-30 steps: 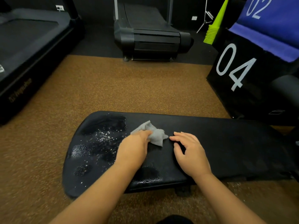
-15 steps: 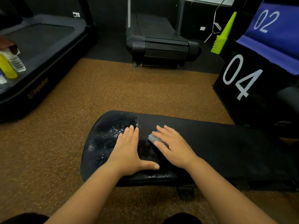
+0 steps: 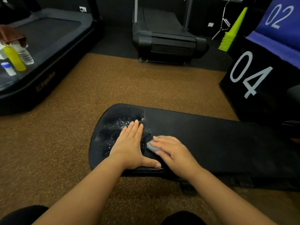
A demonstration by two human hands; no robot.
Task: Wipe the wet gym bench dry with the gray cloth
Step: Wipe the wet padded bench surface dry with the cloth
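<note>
One bench (image 3: 211, 143) lies low across the brown floor (image 3: 113, 88), its black pad running from the rounded end on the left off toward the right. Water beads glisten on that rounded end only; the stretch to the right looks matte.

Two hands are on the pad. The left hand (image 3: 129, 148) lies flat on the wet patch, four fingers straight and close together pointing away, thumb stuck out to the right along the near edge. The right hand (image 3: 172, 151) sits just beside it, fingers laid over the one gray cloth (image 3: 151, 147), pressing it down onto the pad. The cloth is bunched small; only its left edge peeks out from under the fingertips, at the border of the wet area. The right hand is a little blurred, so I cannot tell whether its fingers curl round the cloth or simply lie on top.

Around them: two treadmills, one (image 3: 40, 46) at the left and one (image 3: 167, 41) straight ahead. On the left one stand three bottles: a yellow (image 3: 13, 58), a clear (image 3: 26, 56) and a small white (image 3: 8, 69). At the right, one black box (image 3: 253, 78) marked 04, a purple one (image 3: 282, 21) marked 02 above it, and one stack of lime cones (image 3: 230, 34).
</note>
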